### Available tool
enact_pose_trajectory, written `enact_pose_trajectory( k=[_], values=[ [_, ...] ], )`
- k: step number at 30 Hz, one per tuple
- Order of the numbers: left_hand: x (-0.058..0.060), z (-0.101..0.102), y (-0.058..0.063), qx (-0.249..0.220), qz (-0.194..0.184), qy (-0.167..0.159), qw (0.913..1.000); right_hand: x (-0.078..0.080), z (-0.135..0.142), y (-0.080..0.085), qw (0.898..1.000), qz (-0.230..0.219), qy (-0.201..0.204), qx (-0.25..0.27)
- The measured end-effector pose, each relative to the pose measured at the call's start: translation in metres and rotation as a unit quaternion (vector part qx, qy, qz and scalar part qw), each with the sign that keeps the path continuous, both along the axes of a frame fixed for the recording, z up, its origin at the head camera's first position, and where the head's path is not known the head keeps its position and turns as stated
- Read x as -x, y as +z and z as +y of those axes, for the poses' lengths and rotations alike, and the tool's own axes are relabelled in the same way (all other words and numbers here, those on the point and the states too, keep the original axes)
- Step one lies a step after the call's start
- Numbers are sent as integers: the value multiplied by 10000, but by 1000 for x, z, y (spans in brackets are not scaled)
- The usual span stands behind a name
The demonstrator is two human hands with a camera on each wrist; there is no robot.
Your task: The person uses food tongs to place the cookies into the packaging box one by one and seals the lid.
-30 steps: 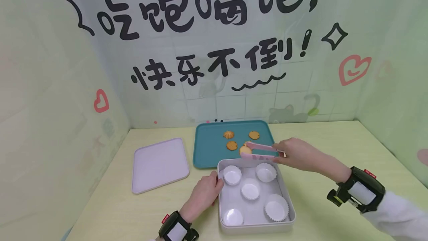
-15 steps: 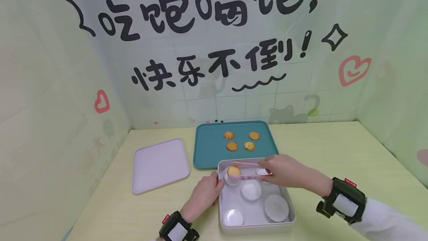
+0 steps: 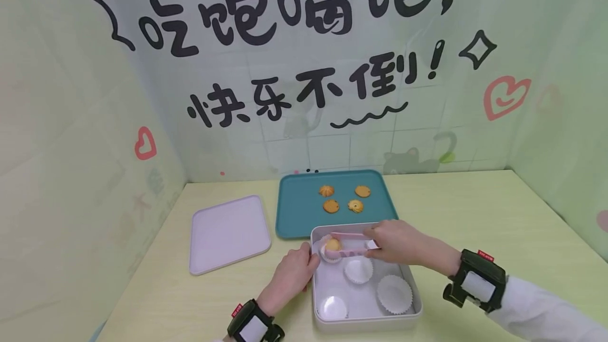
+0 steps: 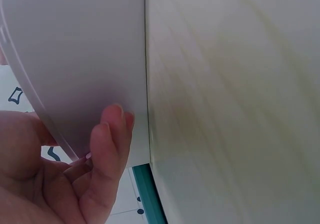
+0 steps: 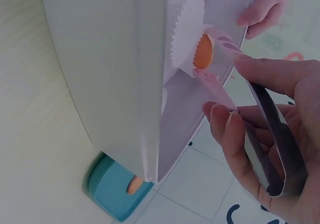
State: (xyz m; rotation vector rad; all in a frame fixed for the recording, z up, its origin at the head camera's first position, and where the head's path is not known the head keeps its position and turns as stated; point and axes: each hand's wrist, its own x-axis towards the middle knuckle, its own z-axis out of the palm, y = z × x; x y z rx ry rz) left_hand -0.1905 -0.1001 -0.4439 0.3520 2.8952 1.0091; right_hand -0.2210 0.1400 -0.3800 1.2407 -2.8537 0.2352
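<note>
My left hand (image 3: 292,271) grips the left wall of a white rectangular box (image 3: 368,325), thumb over the rim and fingers against the outside, as the left wrist view shows. Pink-tipped metal tongs (image 3: 350,236) are pinched between the thumb and fingers of my right hand (image 3: 396,240). Their tips lie either side of a round golden cookie (image 5: 203,53), at the fluted white paper cup (image 5: 186,36) in the box's back left corner. Other paper cups stand in the middle (image 3: 358,270), front right (image 3: 395,295) and front left (image 3: 332,308). My right hand mostly hides the back right cup.
Behind the box lies a teal tray (image 3: 294,207) bearing several cookies, among them a flower-shaped cookie (image 3: 355,206). A flat lilac tray (image 3: 230,234) lies to the left on the pale wood table (image 3: 480,210). A lettered backdrop (image 3: 332,152) closes off the table's far side.
My right hand has carried the cookie in the tongs from the teal tray's front edge to the back left paper cup, where it now sits lower. My left hand has kept its place.
</note>
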Motion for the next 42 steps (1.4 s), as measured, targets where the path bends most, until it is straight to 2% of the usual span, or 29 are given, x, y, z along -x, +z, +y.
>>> enact_pose_trajectory(
  k=[8, 13, 17, 20, 24, 31, 37, 42],
  values=[
    [-1, 1, 0, -22, 64, -21, 10000, -1, 0, 4, 9999, -99, -109, -28],
    [-1, 0, 1, -40, 73, -15, 10000, -1, 11, 23, 9994, -181, -37, 276],
    [-2, -2, 3, -99, 50, 1, 9999, 10, 23, 41, 9989, -28, -223, 406],
    [-2, -2, 3, -145, -14, -21, 9999, 25, 33, 46, 9985, -25, -454, 301],
    [-1, -2, 1, -171, -77, -57, 9998, 46, 43, 39, 9977, -182, -652, 44],
    [-2, 0, 0, -137, -58, -75, 9999, 74, 48, 18, 9953, -462, -843, -136],
    [-3, 0, 0, -141, -68, -111, 9998, 87, 46, 8, 9920, -637, -1053, -266],
    [-2, -1, 1, -96, -36, -100, 9999, 92, 43, 6, 9896, -802, -1162, -295]
  ],
)
